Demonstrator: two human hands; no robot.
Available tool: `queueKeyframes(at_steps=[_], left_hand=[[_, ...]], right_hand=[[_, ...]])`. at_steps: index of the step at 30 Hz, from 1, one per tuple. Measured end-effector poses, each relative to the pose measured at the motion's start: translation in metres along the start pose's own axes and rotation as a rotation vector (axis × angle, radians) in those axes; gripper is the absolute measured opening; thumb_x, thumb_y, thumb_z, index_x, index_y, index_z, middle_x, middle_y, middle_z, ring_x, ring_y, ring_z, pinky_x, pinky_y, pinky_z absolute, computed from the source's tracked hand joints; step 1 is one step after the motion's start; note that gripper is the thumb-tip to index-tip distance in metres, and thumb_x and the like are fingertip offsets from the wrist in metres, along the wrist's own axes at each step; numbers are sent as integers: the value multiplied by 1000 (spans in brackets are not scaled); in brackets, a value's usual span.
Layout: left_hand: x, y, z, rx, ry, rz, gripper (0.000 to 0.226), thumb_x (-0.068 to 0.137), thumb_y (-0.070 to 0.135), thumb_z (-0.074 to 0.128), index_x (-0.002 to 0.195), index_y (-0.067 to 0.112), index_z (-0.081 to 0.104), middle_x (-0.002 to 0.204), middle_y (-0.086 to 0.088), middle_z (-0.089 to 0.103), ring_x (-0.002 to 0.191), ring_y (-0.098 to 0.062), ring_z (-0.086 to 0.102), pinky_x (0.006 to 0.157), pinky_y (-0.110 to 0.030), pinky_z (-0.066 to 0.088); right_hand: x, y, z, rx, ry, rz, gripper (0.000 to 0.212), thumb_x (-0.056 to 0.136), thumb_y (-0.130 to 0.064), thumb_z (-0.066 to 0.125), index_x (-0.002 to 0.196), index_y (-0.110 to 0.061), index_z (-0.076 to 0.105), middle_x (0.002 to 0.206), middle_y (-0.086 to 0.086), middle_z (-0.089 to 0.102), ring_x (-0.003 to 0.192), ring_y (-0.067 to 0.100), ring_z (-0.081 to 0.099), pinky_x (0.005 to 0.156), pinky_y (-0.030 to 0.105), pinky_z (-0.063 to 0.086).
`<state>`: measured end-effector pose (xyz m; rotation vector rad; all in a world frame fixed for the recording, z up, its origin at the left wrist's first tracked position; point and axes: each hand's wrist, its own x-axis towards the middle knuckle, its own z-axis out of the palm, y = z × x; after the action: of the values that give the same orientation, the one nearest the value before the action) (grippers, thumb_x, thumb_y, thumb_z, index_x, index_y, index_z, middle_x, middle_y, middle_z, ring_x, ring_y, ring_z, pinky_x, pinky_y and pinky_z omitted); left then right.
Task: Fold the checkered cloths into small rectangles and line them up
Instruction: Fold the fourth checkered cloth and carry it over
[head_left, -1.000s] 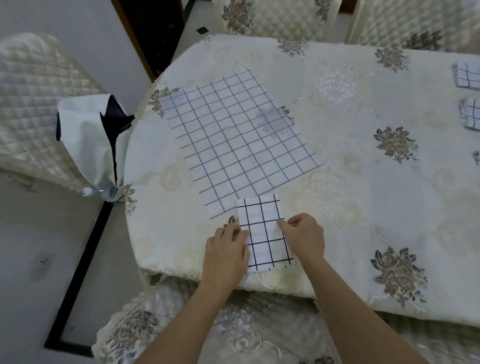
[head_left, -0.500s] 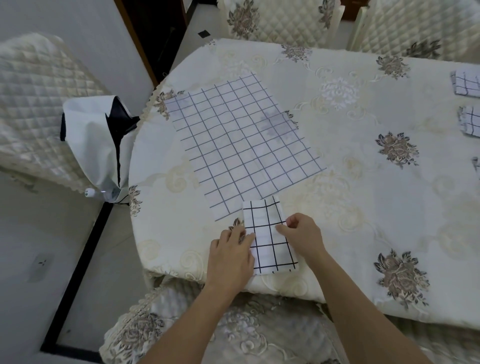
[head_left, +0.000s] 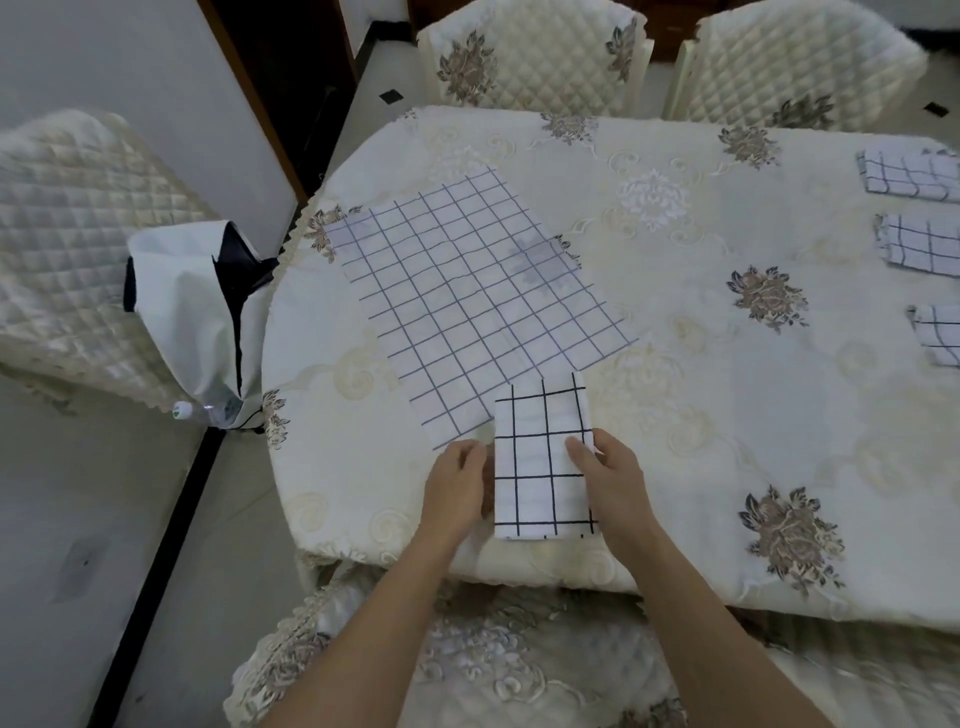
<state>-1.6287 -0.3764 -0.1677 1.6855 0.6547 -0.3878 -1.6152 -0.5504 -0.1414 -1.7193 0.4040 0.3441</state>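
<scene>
A folded white cloth with black grid lines (head_left: 540, 467) is seen at 6 o'clock on the cream embroidered table cover (head_left: 727, 415). Its right edge is pinched by the right hand (head_left: 613, 478), and the left hand (head_left: 457, 488) is curled against its left edge. A large unfolded white checkered cloth (head_left: 467, 306) is spread at 11 o'clock. Three small folded checkered cloths (head_left: 919, 249) are lined up at 3 o'clock.

Your folded cloth (head_left: 540, 467): soft woven fabric, matt, faintly ribbed. Spread cloth (head_left: 467, 301): thinner weave, matt; the floral pattern beneath shows through it. Tablecloth (head_left: 675, 415): embroidered fabric, you'll see a low sheen. Chair covers (head_left: 545, 57): quilted padded cloth, slight satin gloss.
</scene>
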Motion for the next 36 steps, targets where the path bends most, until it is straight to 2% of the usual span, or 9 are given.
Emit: queueKeyframes(at_steps=[4, 10, 14, 16, 18, 24, 27, 31, 36], left_hand=[[-15, 28, 1, -315, -164, -190, 60, 104, 52, 33, 100, 5, 70, 75, -12, 70, 69, -23, 59, 70, -38, 45], [-34, 53, 10, -94, -170, 118, 41, 104, 53, 36, 114, 29, 68, 108, 7, 74, 97, -8, 69, 88, -32, 55], [-49, 62, 17, 13, -87, 306, 36, 106, 38, 37, 82, 17, 55, 78, 3, 57, 73, -12, 54, 73, -29, 44], [-52, 63, 20, 100, -48, 372, 37, 106, 36, 37, 75, 20, 45, 69, 6, 45, 65, -11, 43, 67, -33, 38], [-53, 62, 24, 178, -16, 417, 38, 106, 38, 37, 74, 19, 44, 69, 4, 45, 66, -12, 43, 67, -35, 38], [-65, 64, 41, 286, -12, 500, 43, 106, 39, 35, 78, 9, 49, 72, -9, 53, 66, -22, 48, 63, -38, 40], [-76, 70, 53, 344, -32, 545, 42, 106, 38, 35, 75, 14, 48, 67, -2, 49, 59, -10, 42, 60, -32, 36], [-92, 83, 80, 369, -135, 638, 41, 107, 32, 36, 72, 14, 45, 63, 0, 44, 52, -5, 37, 52, -18, 33], [-112, 91, 132, 424, -361, 765, 42, 107, 31, 36, 68, 16, 36, 57, 4, 38, 49, -5, 38, 48, -21, 30]], right_hand=[[-15, -19, -6, 158, 44, 55, 19, 102, -22, 54, 112, -22, 70, 105, -1, 76, 97, 20, 73, 86, 49, 60], [-36, -35, -12, 191, 102, 37, 18, 101, -22, 55, 107, -25, 72, 106, -5, 76, 103, 18, 71, 96, 49, 55], [-46, -42, -15, 194, 155, 37, 28, 101, -32, 56, 125, -18, 63, 121, -6, 68, 117, 17, 61, 107, 49, 46], [-52, -44, -19, 146, 205, -8, 29, 102, -34, 52, 100, -8, 63, 86, 3, 63, 87, 22, 61, 89, 39, 51], [-56, -44, -22, 74, 226, -70, 39, 104, -37, 46, 71, -15, 42, 61, -2, 37, 60, 15, 39, 62, 31, 36], [-68, -31, -36, -145, 392, -108, 43, 106, -36, 37, 69, -16, 37, 63, -1, 40, 59, 13, 37, 56, 29, 30], [-79, -24, -47, -184, 472, -108, 43, 107, -36, 37, 69, -15, 38, 62, 1, 43, 57, 13, 39, 53, 23, 30], [-94, -20, -72, -194, 596, -78, 42, 106, -36, 37, 70, -16, 39, 63, 0, 44, 59, 14, 42, 55, 26, 30], [-130, -5, -113, -151, 850, -12, 38, 106, -35, 37, 76, -15, 48, 69, 0, 55, 65, 14, 51, 59, 27, 37]])
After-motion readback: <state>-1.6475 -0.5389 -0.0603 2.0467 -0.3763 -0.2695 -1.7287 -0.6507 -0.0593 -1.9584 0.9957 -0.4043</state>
